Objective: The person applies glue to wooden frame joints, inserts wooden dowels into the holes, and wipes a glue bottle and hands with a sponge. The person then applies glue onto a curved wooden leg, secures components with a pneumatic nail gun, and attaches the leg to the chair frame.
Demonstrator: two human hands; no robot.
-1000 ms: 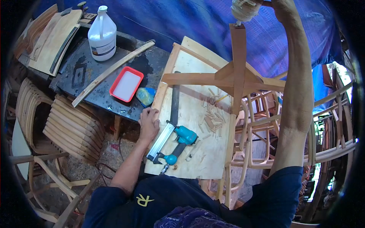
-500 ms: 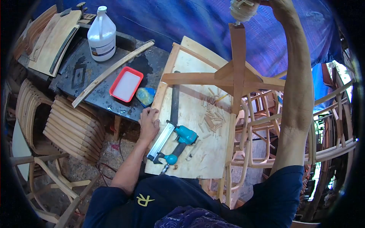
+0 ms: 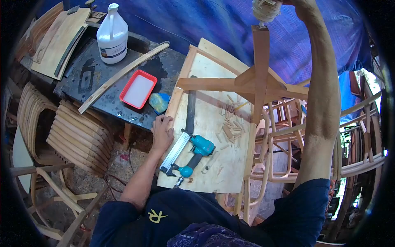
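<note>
Wood panel (image 3: 226, 173): one, flat, before you. Crossed wooden frame (image 3: 260, 55): spanning over panel, one member reaching toward top of view. Nail gun (image 3: 202, 146): teal, lying on panel near your left hand (image 3: 163, 131). That hand: fingers curled at panel's left edge; gripping or resting, cannot tell. Your right hand (image 3: 303, 7): at top margin, against wrapped bottle (image 3: 266, 10); mostly cut off, finger closure cannot be told. Bottle: nozzle down at frame member's upper end. Dowels (image 3: 233, 126): small, loose on panel. Changed this past second: slight shift of view only; nozzle stays put, so work apparently continues at that end.
</note>
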